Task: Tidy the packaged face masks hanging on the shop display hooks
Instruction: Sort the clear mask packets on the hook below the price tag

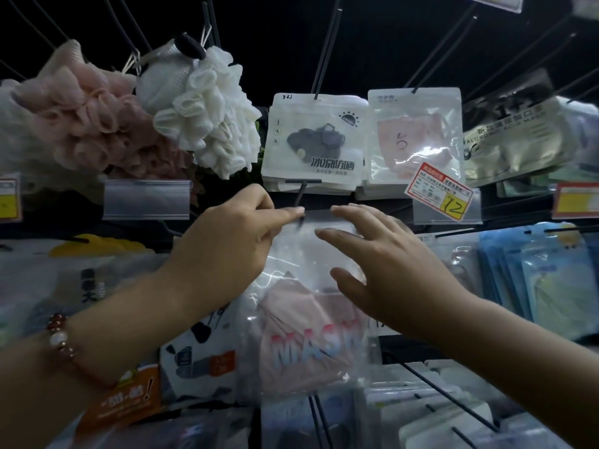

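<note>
A clear packet with a pink mask (304, 332) printed "MASK" hangs in the middle of the display, its top edge at a dark hook tip (299, 202). My left hand (227, 244) pinches the packet's top left corner by the hook. My right hand (372, 267) hovers over the packet's upper right with its fingers spread, touching or just above the plastic. Above hang a white packet with a dark mask (312, 144) and a clear packet with a pink mask marked "5" (415, 137).
Pink (84, 124) and white (207, 111) mesh bath puffs hang at upper left. A price tag reading 12 (440, 196) sits right of centre. Blue packets (538, 273) hang at right. Black hook rods (447, 393) jut out below right, with more packets (197, 358) below left.
</note>
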`<state>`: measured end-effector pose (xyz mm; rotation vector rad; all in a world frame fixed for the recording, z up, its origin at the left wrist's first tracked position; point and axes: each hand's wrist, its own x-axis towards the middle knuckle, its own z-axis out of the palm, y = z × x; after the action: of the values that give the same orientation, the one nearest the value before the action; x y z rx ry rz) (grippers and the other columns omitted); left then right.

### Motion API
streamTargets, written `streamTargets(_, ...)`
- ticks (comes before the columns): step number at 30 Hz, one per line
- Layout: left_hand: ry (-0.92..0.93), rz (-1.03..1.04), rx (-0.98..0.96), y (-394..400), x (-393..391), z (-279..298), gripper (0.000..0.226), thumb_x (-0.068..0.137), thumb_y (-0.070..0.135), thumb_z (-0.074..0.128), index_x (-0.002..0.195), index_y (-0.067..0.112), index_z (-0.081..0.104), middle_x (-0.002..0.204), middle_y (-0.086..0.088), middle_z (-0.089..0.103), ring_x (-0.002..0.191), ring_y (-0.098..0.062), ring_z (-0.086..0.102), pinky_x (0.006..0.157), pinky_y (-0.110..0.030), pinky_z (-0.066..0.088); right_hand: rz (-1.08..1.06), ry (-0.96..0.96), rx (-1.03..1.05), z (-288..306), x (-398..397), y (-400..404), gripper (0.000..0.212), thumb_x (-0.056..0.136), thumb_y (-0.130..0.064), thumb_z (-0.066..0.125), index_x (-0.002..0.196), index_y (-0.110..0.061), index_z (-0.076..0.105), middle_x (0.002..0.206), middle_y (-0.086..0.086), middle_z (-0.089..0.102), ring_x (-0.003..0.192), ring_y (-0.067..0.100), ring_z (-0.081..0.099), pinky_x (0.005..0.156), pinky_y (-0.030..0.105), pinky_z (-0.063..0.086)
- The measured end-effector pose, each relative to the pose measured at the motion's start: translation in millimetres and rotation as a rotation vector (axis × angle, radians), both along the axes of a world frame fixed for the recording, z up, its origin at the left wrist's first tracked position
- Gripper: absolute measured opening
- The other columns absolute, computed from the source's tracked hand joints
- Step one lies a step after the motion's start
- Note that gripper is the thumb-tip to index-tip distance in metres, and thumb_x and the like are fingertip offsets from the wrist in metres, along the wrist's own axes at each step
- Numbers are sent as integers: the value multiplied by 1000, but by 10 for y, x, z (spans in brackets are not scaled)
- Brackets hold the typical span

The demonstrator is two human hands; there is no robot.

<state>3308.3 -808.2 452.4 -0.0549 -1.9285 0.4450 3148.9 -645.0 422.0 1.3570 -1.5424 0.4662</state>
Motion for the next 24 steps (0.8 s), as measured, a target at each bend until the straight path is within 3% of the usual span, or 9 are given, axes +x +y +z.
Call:
streamTargets(2,-17,23,31,-28,-22,-7,42,95,9,62,131,31,65,87,9,48,64,-10,52,55,-24,48,-23,-11,35,4,20,8,54,85,-35,68,136,-23,56,148,9,46,137,31,41,107,45,35)
streamTargets(4,-14,55,27,-46,-31,-11,42,93,8,65,130,29,65,87,9,49,63,-10,51,55,-27,50,-21,-17,73,9,31,15,57,89,-37,64,142,-26,49,154,6,37,144,28,30,112,39,22)
streamTargets(8,10,230,-165,-72,-51,-79,47,86,4,71,130,18,65,84,-2,53,63,-18,52,48,-32,48,-29,-45,148,-19,57,4,62,97,-45,50,153,-33,27,164,-3,13,151,19,4,109,28,-3)
streamTargets(11,29,313,-253,-140,-75,-177,55,83,4,70,136,13,59,89,-8,55,72,-25,52,62,-42,50,-51,-59,215,-111,86,-37,63,98,-48,44,154,-35,18,165,-3,4,151,18,-4,109,26,-12)
streamTargets(13,45,351,-234,-150,-63,-289,54,85,10,69,137,14,58,104,-12,60,87,-30,57,75,-47,50,-56,-89,247,-197,108,-59,63,99,-49,41,155,-36,13,165,-4,-3,150,17,-9,108,25,-16)
streamTargets(16,48,328,-135,-111,56,-580,46,91,19,61,137,18,59,137,-17,53,122,-36,52,99,-51,40,-23,-151,244,-415,183,-65,65,99,-51,40,155,-37,10,165,-5,-6,150,15,-11,112,26,-15)
streamTargets(18,27,268,7,-60,233,-855,47,94,25,58,141,19,56,151,-18,41,136,-36,41,109,-51,33,29,-198,227,-630,276,-87,64,98,-49,44,154,-35,17,165,-3,3,151,18,-5,116,30,-7)
streamTargets(21,-71,258,280,-4,592,-1344,52,97,45,46,146,30,47,156,-4,35,141,-25,32,114,-41,24,101,-286,144,-1058,423,-162,60,89,-44,52,146,-27,42,159,3,28,148,27,19,117,37,9)
streamTargets(24,-208,267,532,-72,967,-1781,51,93,65,34,140,51,45,148,21,38,136,-11,37,112,-36,33,170,-394,81,-1467,631,-253,56,87,-45,52,140,-26,50,155,3,36,146,28,25,117,43,20)
